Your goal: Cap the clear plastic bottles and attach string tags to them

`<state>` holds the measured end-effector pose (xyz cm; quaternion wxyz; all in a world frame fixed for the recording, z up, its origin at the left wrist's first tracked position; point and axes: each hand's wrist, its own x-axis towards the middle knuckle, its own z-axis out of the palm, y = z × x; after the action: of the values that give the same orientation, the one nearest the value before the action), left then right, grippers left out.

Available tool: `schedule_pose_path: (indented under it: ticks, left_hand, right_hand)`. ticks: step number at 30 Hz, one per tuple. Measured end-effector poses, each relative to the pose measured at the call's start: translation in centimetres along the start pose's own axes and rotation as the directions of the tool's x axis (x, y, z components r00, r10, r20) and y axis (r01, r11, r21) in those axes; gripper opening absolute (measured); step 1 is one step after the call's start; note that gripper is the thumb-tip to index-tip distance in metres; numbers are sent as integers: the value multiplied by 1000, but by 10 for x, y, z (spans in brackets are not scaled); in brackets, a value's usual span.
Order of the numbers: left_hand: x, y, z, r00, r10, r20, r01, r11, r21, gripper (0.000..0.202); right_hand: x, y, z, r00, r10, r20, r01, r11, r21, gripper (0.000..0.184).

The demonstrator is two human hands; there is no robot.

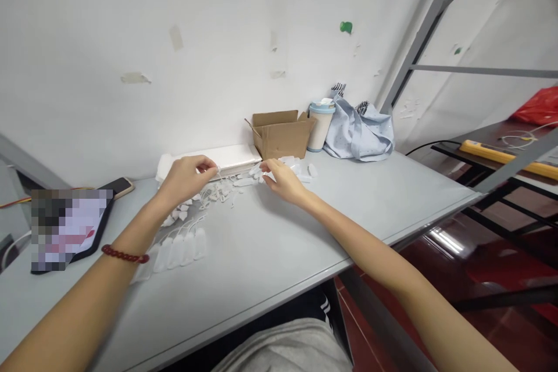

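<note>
My left hand (187,177), with a dark red beaded bracelet (125,254) on its wrist, pinches a thin white string (219,172) above a loose heap of white strings (222,190). My right hand (285,181) is over a pile of translucent plastic tags (249,178), thumb and fingers apart. Whether its fingertips touch a tag I cannot tell. Nearer to me, under my left forearm, several translucent tags with strings (187,249) lie side by side in a row. Small white pieces (181,212) are heaped beside my left wrist.
Against the wall stand a flat white box (231,156), an open cardboard box (285,138), a lidded cup (320,127) and a light blue cloth bag (360,131). A tablet (72,232) and a phone (122,187) are at the left. A grey metal frame (429,29) rises on the right.
</note>
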<state>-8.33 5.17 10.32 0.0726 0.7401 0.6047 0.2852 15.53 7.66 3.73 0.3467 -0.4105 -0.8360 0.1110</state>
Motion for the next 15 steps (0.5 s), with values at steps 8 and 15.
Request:
schedule_pose_path:
  ticks: [8,15]
  left_hand:
    - [-35,-19,19,951,50,-304,-29,997,72,20]
    - [-47,-25,23,857,210,-471,-158,976,149,17]
  right_hand:
    - [1,5,-6,997,-18,73,30,987,-160,25]
    - [9,1,23,893,-316,319,434,789,-434,38]
